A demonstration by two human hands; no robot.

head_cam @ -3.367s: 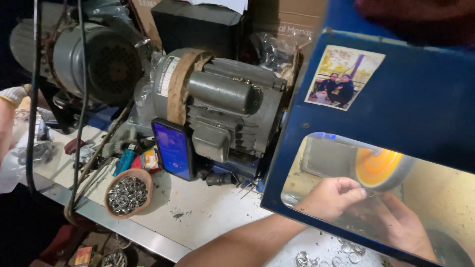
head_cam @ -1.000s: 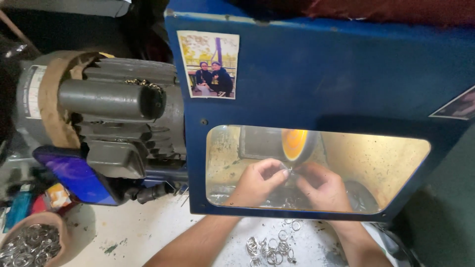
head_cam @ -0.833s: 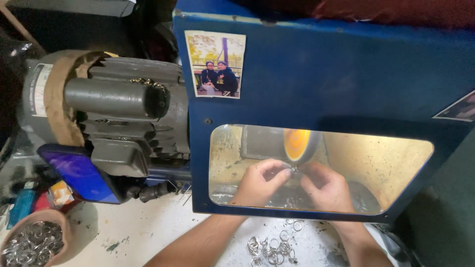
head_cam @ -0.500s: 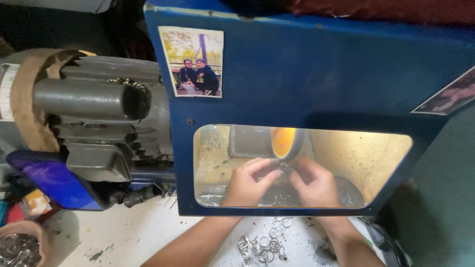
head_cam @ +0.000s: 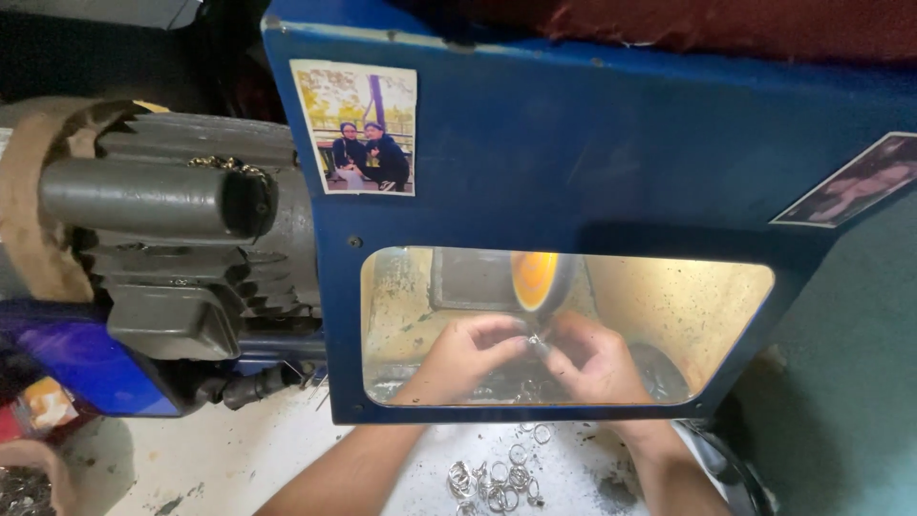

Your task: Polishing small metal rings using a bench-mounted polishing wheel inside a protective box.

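Behind the clear window of a blue guard panel (head_cam: 573,153), my left hand (head_cam: 465,355) and my right hand (head_cam: 597,358) meet around a small silver ring (head_cam: 533,341). Both pinch it just under an orange polishing wheel (head_cam: 535,279). The ring is mostly hidden by my fingertips. Several silver rings (head_cam: 492,476) lie loose on the white bench between my forearms.
A grey electric motor (head_cam: 181,239) stands to the left of the panel, with a blue phone (head_cam: 76,368) leaning in front of it. Two photos are stuck on the panel. A bowl of small metal parts (head_cam: 24,487) sits at the bottom left corner.
The view has shifted from the motor side to the guard window and moved closer. My hands stay together under the wheel with the ring.
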